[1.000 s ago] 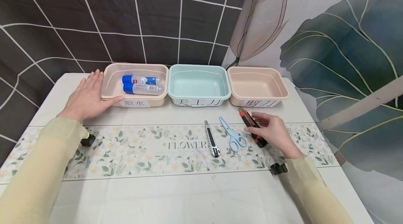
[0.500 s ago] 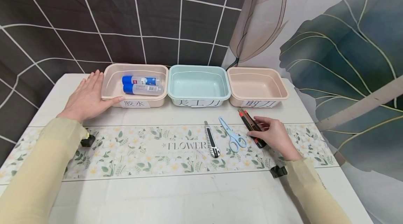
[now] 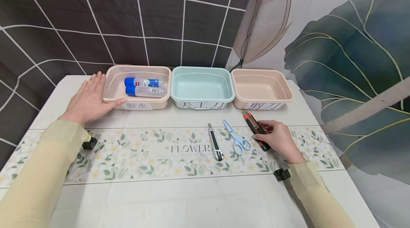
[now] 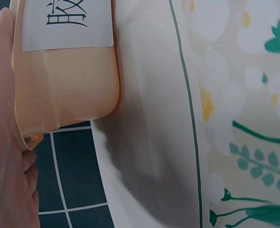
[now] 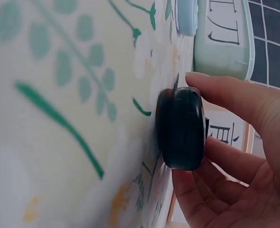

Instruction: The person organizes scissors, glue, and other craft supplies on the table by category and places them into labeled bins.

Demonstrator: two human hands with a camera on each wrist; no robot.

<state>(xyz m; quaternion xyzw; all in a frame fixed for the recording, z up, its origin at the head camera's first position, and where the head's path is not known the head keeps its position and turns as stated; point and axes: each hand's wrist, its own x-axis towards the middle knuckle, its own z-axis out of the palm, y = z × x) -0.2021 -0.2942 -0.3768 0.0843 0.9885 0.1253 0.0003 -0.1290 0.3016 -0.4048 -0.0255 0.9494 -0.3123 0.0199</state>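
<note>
Black-and-red cutter (image 3: 255,126) might swivel: our right hand (image 3: 280,140) pinches only its near half (left hand (image 3: 87,100) straight-fingered against pink left bin (image 3: 161,104)).

Left wrist view: left hand (image 4: 6,123) cut off at left, bin (image 4: 73,83) at top. Right wrist view: right hand (image 5: 263,175) cut off at right, knife (image 5: 185,130) hidden beyond its near end. Head view, centre left: print on bottles (image 3: 141,90) unreadable.
</note>
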